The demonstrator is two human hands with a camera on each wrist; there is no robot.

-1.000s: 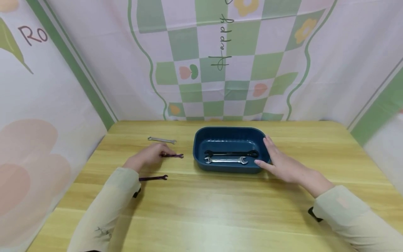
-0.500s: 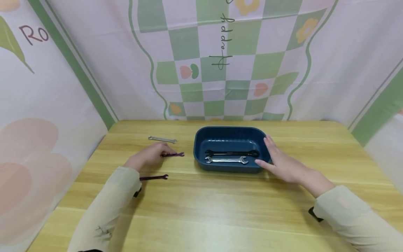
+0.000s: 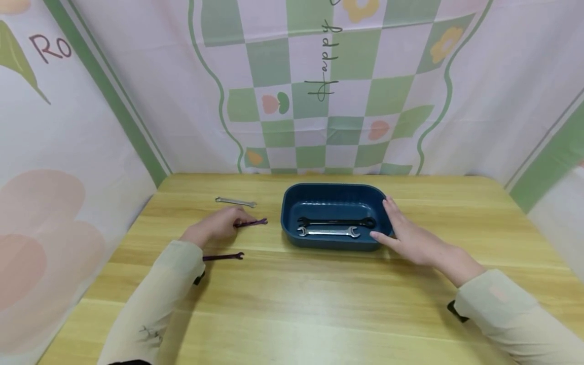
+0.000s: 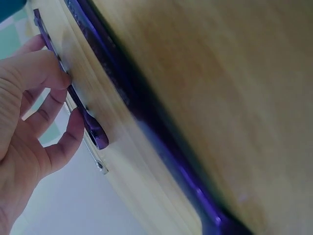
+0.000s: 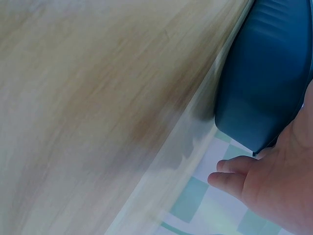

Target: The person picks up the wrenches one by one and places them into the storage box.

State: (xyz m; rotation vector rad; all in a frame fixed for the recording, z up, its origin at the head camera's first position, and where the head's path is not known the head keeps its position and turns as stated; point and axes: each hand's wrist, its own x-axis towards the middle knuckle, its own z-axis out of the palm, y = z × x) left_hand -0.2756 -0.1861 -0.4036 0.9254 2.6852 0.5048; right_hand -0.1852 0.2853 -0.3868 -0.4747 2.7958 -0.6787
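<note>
In the head view my left hand pinches a small purple wrench between thumb and fingers, left of a dark blue bin. The left wrist view also has this wrench at the fingertips, close to the tabletop. My right hand rests against the bin's right end, fingers straight along its side and thumb at the front rim. Inside the bin lie a black wrench and a silver open-ended wrench, side by side. The right wrist view shows the bin's outer wall beside the palm.
A second purple wrench lies nearer the front, partly hidden by the left sleeve. Behind the left hand is a small silver wrench. The wooden table ends at a patterned curtain at the back.
The open end of the pinched purple wrench has tipped up slightly, away from the table. My right hand and the bin stay in place.
</note>
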